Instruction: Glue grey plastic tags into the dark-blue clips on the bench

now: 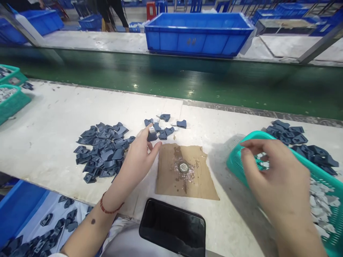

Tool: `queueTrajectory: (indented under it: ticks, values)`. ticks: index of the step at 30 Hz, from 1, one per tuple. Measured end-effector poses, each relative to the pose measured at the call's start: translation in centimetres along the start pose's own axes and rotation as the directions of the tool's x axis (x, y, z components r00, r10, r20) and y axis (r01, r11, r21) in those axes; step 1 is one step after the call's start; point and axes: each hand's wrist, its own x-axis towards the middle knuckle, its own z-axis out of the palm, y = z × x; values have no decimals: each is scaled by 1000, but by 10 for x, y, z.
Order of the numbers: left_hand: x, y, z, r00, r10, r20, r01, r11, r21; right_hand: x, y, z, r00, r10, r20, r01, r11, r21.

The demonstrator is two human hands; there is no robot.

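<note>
My left hand (139,153) reaches over the white table with thumb and index finger apart. Its fingertips are at a dark blue-grey plastic part (152,137), beside several similar parts, some with thin metal pieces. A small white piece (152,129) shows at the index fingertip; whether it is worn or lies behind is unclear. My right hand (276,178) hovers over a green basket (238,166) of small pale pieces (321,200). Its thumb and index tips are nearly together, and anything between them is too small to make out. Brown cardboard (168,182) bearing a wet, round metal disc (183,167) lies between my hands.
A heap of dark plastic parts (104,150) is at left, with more parts (313,153) behind the basket. A black phone (173,228) lies near me. Beyond the table run a green conveyor belt (160,76) and a large blue crate (198,39). Green baskets (16,105) stand far left.
</note>
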Motion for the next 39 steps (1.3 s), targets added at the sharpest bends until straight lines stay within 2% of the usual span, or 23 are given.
queueTrajectory:
  ticks: [1, 2, 5, 7, 9, 11, 13, 15, 17, 19, 21, 24, 28, 30, 33, 36, 39]
  values:
    - [4, -2, -3, 1000, -1, -11, 1, 998, 62, 2, 11, 0, 993, 86, 79, -78, 991, -108]
    - [5, -5, -7, 1000, 2, -13, 0, 993, 114, 2, 22, 2, 973, 134, 189, -93, 973, -211]
    - [5, -16, -18, 995, 75, -66, -57, 966, 250, 1, 46, 7, 888, 192, 418, -24, 927, -374]
    - [4, -27, -27, 975, 179, -132, -114, 911, 396, -1, 53, 10, 849, 200, 489, -12, 933, -361]
    - [5, -39, -36, 959, 249, -133, -140, 830, 540, -2, 54, 10, 831, 197, 521, -25, 948, -317]
    - [8, -48, -43, 973, 220, -66, -134, 776, 616, -1, 53, 8, 810, 203, 550, -45, 957, -287]
    - [10, -53, -47, 988, 154, -1, -118, 761, 638, 0, 53, 5, 778, 244, 578, -80, 952, -294]
    - [11, -54, -49, 993, 121, 14, -103, 770, 630, 0, 55, 1, 786, 262, 560, -73, 939, -336]
    - [11, -53, -49, 992, 127, -6, -97, 786, 610, -1, 60, -2, 843, 248, 478, -40, 914, -403]
    - [10, -52, -49, 986, 163, -36, -110, 797, 594, -4, 66, -4, 876, 242, 417, -28, 889, -457]
    - [7, -51, -48, 973, 216, -78, -133, 807, 576, -5, 69, -5, 873, 245, 423, -18, 881, -472]
    - [-1, -47, -47, 954, 251, -163, -139, 854, 502, -3, 67, -3, 838, 293, 459, -56, 885, -462]
    - [-15, -36, -40, 963, 188, -192, -122, 943, 309, 3, 57, 0, 798, 384, 464, -151, 873, -463]
    - [-22, -30, -34, 983, 127, -131, -105, 981, 164, 5, 52, 1, 799, 376, 470, -142, 876, -461]
    - [-30, -24, -21, 998, 45, 39, -40, 991, -125, 8, 47, 0, 782, 388, 488, -152, 878, -454]
    - [-37, -21, -10, 979, -18, 202, 95, 919, -382, 10, 43, -2, 768, 420, 484, -199, 874, -442]
    - [-44, -20, -1, 959, -62, 276, 203, 831, -517, 14, 38, -5, 781, 417, 464, -234, 885, -401]
